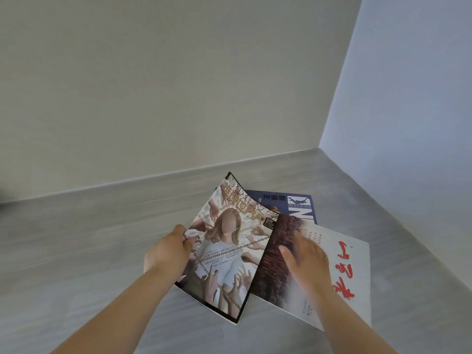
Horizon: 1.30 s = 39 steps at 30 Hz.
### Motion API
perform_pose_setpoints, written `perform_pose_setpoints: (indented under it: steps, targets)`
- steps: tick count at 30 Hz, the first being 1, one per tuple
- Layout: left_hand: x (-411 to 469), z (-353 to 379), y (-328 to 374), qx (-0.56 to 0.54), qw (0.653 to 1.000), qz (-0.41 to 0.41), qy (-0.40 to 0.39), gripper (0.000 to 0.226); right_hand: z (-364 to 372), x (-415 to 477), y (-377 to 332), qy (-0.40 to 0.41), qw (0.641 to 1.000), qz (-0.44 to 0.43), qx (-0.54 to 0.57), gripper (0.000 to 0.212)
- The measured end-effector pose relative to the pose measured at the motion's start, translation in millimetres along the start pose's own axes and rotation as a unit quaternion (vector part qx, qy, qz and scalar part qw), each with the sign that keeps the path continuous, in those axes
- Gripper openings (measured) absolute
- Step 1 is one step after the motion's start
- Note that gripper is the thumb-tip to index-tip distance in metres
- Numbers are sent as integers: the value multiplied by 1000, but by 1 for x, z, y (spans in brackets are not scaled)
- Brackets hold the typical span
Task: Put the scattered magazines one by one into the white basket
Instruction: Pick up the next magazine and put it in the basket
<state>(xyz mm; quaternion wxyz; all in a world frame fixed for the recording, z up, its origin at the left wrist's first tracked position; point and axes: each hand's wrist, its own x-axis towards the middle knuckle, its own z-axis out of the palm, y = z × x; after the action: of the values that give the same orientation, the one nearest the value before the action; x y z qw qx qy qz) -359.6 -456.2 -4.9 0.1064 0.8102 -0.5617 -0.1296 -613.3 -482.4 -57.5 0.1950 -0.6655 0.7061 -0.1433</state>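
Three magazines overlap at lower centre of the grey floor [102, 238] | my left hand [167, 251] pinches the chained-figure magazine [224, 254] at its left edge, tilting it up; my right hand [306, 261] lies flat, fingers spread, on the red-lettered magazine [342, 272]; the blue magazine [293, 205] lies behind

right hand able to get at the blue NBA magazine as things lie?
Probably not directly. The blue NBA magazine lies under both the chains-cover magazine and the red-lettered magazine, where the right hand rests; only its far part shows.
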Motion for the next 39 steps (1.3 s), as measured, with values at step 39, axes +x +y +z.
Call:
perform_pose_setpoints:
  steps: [39]
  targets:
    - [25,-275,-552,-506,805,-13,309,30,150,-105,-681,-199,848,-281,404,24]
